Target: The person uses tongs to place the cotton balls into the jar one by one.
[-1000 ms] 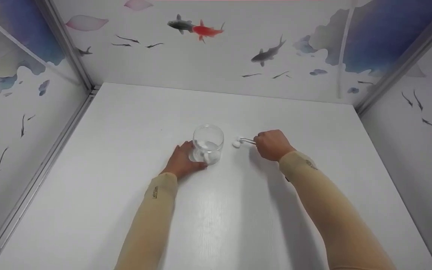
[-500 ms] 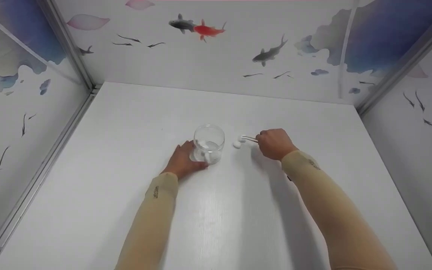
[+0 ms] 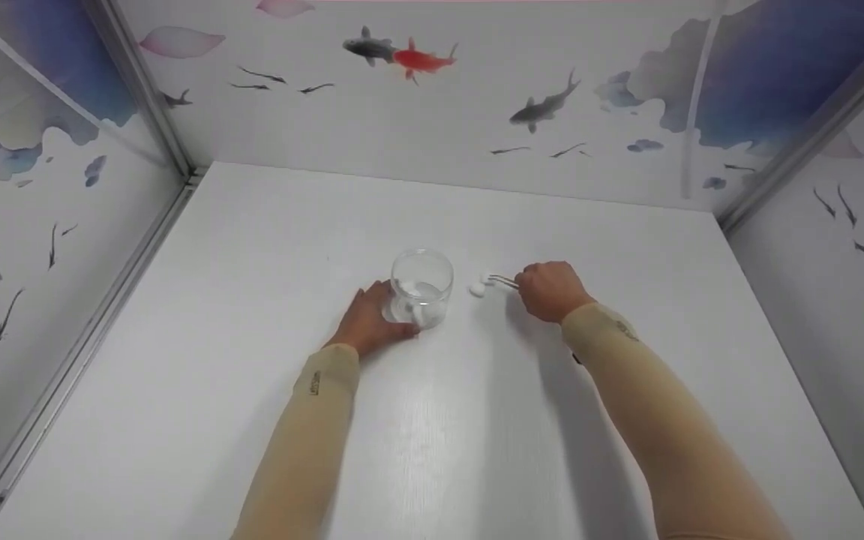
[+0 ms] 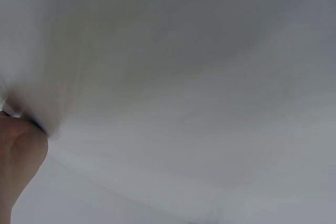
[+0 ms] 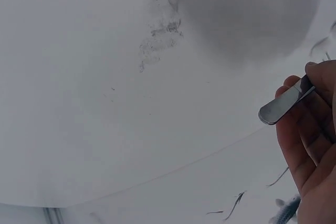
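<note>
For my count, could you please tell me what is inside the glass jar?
The glass jar holds white cotton balls near its bottom; the left hand hides part, so no count.

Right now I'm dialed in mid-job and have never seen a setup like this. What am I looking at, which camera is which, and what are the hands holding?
There is no machine here: a person in tan sleeves works with two bare hands on a white table inside a booth with fish painted on its walls.

The wide picture comes from a camera on the person's head, looking down. The other two come from cameras on each wrist; both are blurry and show mostly white surface.

The left hand holds a clear glass jar with white balls inside. The right hand grips metal tweezers, whose tips are at small white cotton balls lying beside the jar. The right wrist view shows the tweezers' back end sticking out past the fingers.
</note>
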The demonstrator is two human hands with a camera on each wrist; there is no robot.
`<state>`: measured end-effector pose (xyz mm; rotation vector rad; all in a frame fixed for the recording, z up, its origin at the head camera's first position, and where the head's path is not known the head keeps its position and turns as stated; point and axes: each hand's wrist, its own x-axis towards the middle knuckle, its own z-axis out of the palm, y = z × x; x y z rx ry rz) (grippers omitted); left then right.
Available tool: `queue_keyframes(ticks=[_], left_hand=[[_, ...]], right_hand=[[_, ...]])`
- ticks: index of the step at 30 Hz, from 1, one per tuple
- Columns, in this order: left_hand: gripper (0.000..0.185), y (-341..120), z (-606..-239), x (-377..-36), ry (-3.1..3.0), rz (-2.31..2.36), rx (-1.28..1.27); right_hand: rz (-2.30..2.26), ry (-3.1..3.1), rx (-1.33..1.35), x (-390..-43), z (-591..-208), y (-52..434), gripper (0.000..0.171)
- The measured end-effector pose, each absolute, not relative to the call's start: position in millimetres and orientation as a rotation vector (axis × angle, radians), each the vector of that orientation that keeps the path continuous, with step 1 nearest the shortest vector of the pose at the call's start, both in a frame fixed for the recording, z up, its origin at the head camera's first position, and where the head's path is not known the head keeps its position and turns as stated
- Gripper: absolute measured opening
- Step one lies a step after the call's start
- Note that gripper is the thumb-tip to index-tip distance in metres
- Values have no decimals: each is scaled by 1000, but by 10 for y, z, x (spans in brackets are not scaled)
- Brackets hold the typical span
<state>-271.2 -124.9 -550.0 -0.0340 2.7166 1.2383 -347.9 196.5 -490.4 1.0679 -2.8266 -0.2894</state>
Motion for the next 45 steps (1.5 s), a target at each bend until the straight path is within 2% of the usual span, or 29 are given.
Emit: queue_keyframes(ticks=[12,24,35,45], left_hand=[[104,-1192,-5449,-2702,2719,1178,13],[104,-1239,-5444,-2725,2712,1192,11],[105,-1272,-5448,-2698,2675,1234,-15],[104,-1250,-5428,-2679,2702,1180,-5]], right_hand=[[-244,-2810,969,-3386,-4823,2058,15],[-226,-2741,996,-3271,-4527,2100,16],[-67,-2512,1122,-3142,-4129,1815,15],[-147,-2453,1246,-3016,-4063,1457,17]])
